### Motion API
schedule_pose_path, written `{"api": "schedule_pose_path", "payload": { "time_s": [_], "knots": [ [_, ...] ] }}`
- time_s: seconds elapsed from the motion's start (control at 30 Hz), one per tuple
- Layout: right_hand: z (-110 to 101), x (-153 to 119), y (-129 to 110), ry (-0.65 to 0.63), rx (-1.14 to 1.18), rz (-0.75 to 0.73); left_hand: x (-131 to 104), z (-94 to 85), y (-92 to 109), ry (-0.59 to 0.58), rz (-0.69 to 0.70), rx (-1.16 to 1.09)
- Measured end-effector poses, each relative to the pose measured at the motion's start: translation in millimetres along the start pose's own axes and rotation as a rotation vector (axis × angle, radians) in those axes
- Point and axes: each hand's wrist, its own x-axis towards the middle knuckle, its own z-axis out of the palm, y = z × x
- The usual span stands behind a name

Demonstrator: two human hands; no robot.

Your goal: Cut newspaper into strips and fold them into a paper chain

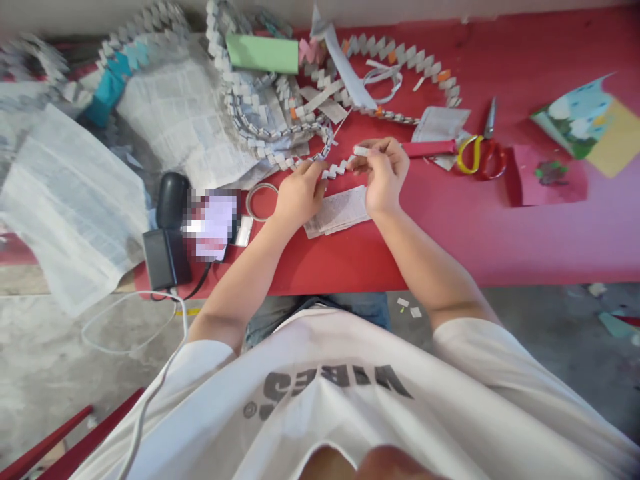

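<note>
A zigzag chain of folded paper links [336,169] stretches between my two hands over the red table. My left hand [301,195] pinches the chain, with its fingers closed on the links. In my right hand [384,172], a small folded paper strip [361,152] is held between thumb and fingers at the chain's right end. Whether that strip touches the last link I cannot tell. Several flat cut newspaper strips [340,212] lie just below, between my wrists. The chain runs on from my left hand into a looped pile [250,130].
Scissors [483,157] lie to the right, near a pink folded paper [520,175] and a patterned paper [575,120]. On the left are a phone [216,225], a black adapter [166,259], a tape ring [262,202] and newspaper sheets [75,207]. A white cable [184,320] hangs over the table's front edge.
</note>
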Motion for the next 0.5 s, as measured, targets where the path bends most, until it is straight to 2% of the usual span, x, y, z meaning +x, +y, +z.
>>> {"api": "schedule_pose_path", "payload": {
  "time_s": [0.13, 0.27, 0.4, 0.5],
  "knots": [
    [-3.9, 3.8, -9.8, -0.060, 0.143, 0.112, 12.1, 10.7, 5.7, -0.095, 0.006, 0.126],
    [-5.1, 9.4, -15.6, -0.107, 0.212, 0.212, 15.4, 15.1, 6.3, -0.072, -0.026, 0.134],
    [-3.6, 14.4, -15.3, -0.137, 0.275, 0.303, 17.5, 21.3, -6.5, -0.002, -0.111, -0.056],
    [-1.8, 13.3, -16.1, -0.165, 0.272, 0.307, 20.9, 21.2, -19.4, -0.038, -0.121, -0.269]
  ]
}}
